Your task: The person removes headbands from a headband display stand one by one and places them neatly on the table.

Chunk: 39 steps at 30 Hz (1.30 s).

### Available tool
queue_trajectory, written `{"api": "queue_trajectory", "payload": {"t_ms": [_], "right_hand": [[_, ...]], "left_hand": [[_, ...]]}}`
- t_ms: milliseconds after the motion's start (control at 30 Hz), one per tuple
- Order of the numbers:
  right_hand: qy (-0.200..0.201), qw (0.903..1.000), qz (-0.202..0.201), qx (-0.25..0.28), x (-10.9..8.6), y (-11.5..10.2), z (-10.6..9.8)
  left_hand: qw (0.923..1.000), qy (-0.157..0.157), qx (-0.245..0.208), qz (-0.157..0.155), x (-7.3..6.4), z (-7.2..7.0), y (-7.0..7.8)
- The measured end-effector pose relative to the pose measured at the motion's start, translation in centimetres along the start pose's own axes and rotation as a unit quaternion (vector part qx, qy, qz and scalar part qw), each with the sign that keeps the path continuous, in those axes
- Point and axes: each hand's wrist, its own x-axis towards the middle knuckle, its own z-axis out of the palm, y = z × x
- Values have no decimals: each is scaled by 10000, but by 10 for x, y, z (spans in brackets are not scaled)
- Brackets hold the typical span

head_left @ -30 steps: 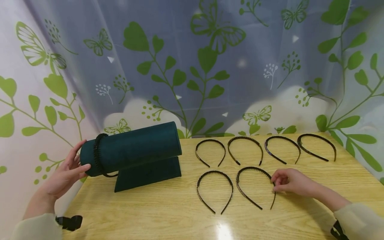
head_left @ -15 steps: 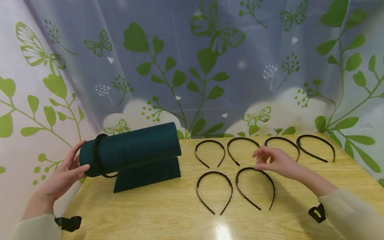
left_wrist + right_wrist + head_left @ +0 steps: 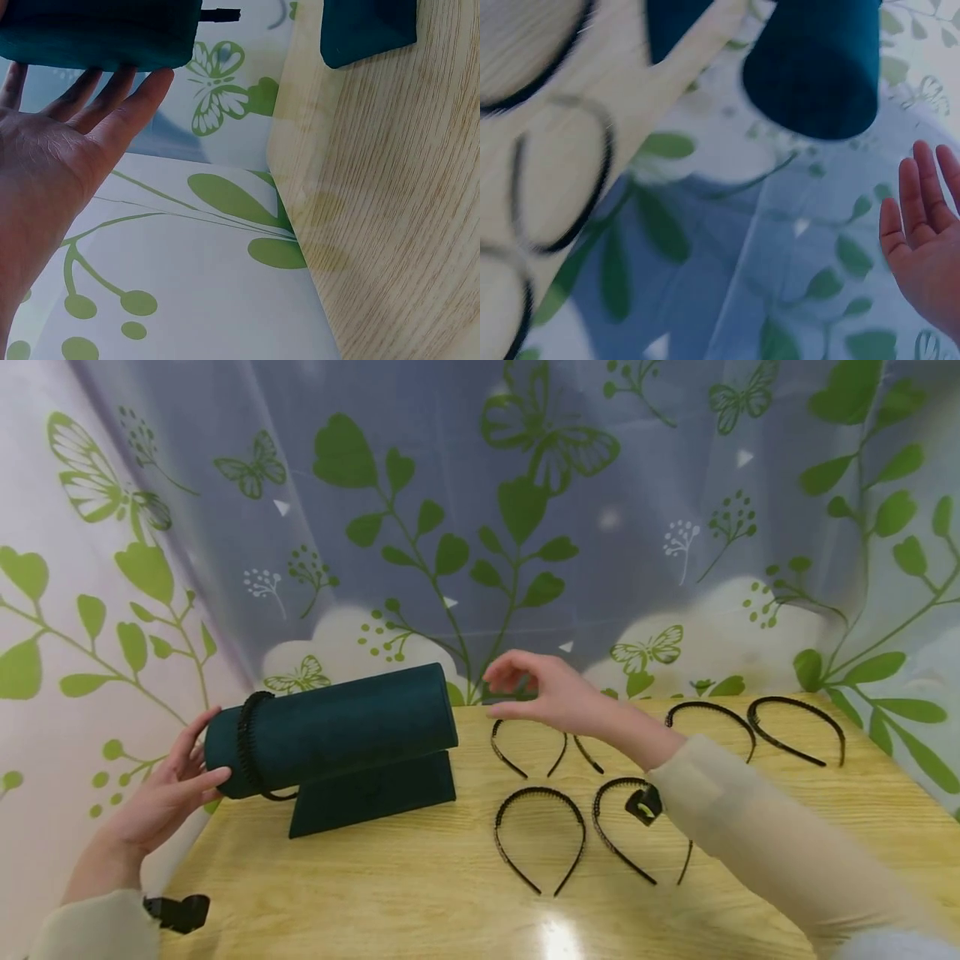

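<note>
A dark green fabric-covered headband stand [image 3: 345,714], a horizontal roll on an angled base, stands at the left of the table. Around the roll's left part sits a black headband [image 3: 245,739]. My left hand [image 3: 161,797] grips the roll's left end, thumb in front and the other fingers behind. The left wrist view shows its fingertips against the roll's end. My right hand [image 3: 555,689] is in the air with nothing in it, fingers loosely bent, just right of the roll's right end. Beneath it lies a thin black headband [image 3: 493,749], its top partly covered.
More dark headbands lie in two rows on the wooden table [image 3: 375,893]. Two headbands, one [image 3: 712,706] beside another [image 3: 795,748], are at the back right. In front lie a headband [image 3: 582,839] and another headband [image 3: 625,858], partly behind my sleeve. A patterned curtain [image 3: 420,527] hangs behind.
My right hand has lifted from the front right headband and moved left and up toward the stand's right end, empty. My left hand stays on the stand.
</note>
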Motion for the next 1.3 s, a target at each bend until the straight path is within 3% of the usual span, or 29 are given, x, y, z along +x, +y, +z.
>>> {"api": "queue_trajectory", "payload": {"t_ms": [300,567,900,1067,1300], "right_hand": [[-219,9994,-272,52,73,-39,42],[-687,9972,-284,-88,116,-53,78],[-1163,9896,-292,-797,143,-63,121],[-1349,9791,-439,-1456,149,-72,141],[-1370,9633,-546,-2242,152,-85,162]], "left_hand": [[9999,54,89,-132,0,-1,0],[10000,46,-19,-51,-1,-2,2],[9999,42,104,-128,-2,-4,2],[9999,-8,56,-97,-2,-3,2],[9986,-418,-332,57,1,-3,1]]}}
